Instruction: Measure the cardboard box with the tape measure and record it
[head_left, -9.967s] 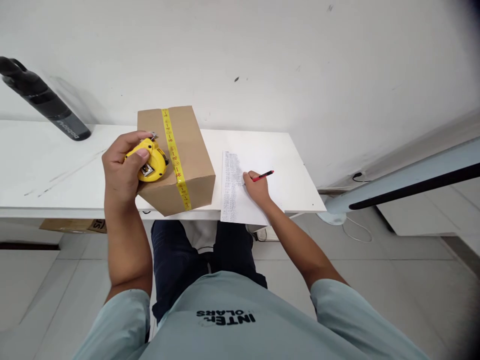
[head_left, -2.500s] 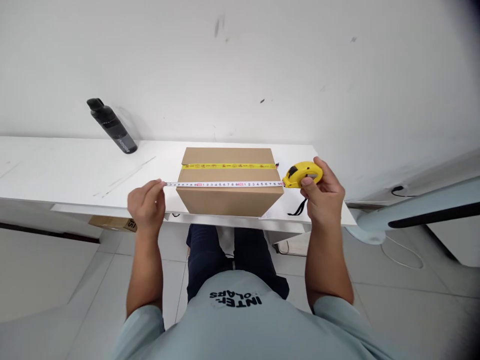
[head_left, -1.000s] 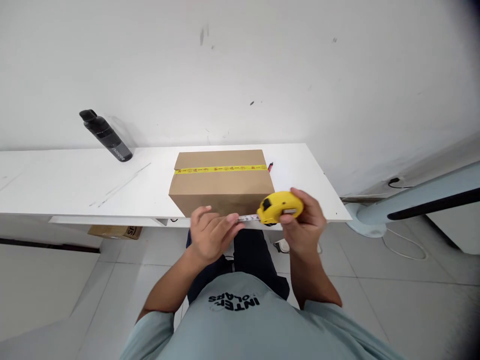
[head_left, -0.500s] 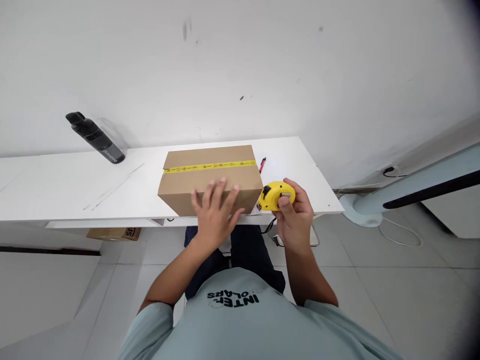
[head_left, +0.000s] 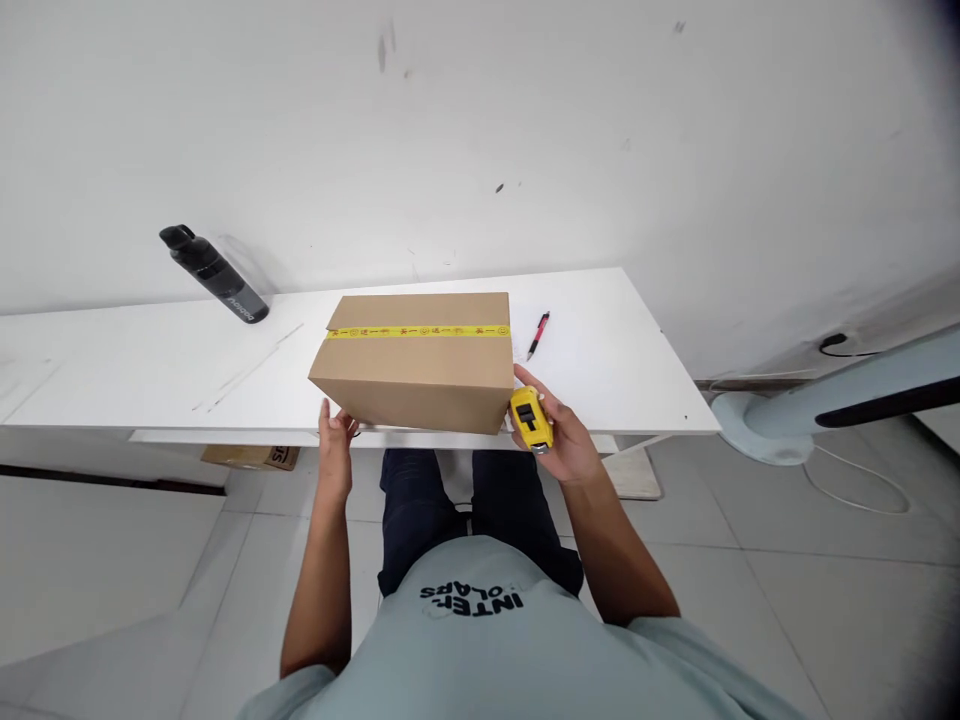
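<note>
A brown cardboard box (head_left: 420,365) sealed with a strip of yellow tape sits at the near edge of a white table (head_left: 150,370). My left hand (head_left: 335,440) is at the box's near left corner, fingers reaching to its bottom edge. My right hand (head_left: 559,435) is at the near right corner, closed around a yellow tape measure (head_left: 529,417) with its blade retracted. A red pen (head_left: 538,335) lies on the table to the right of the box, on a sheet of paper.
A black bottle (head_left: 214,275) stands at the back left against the white wall. A pale fan base (head_left: 757,420) with a cable sits on the tiled floor to the right. A flattened carton (head_left: 251,457) lies under the table.
The tape blade has drawn back into its case. My left hand left the box top and went to the near left corner; my right hand came to the right corner.
</note>
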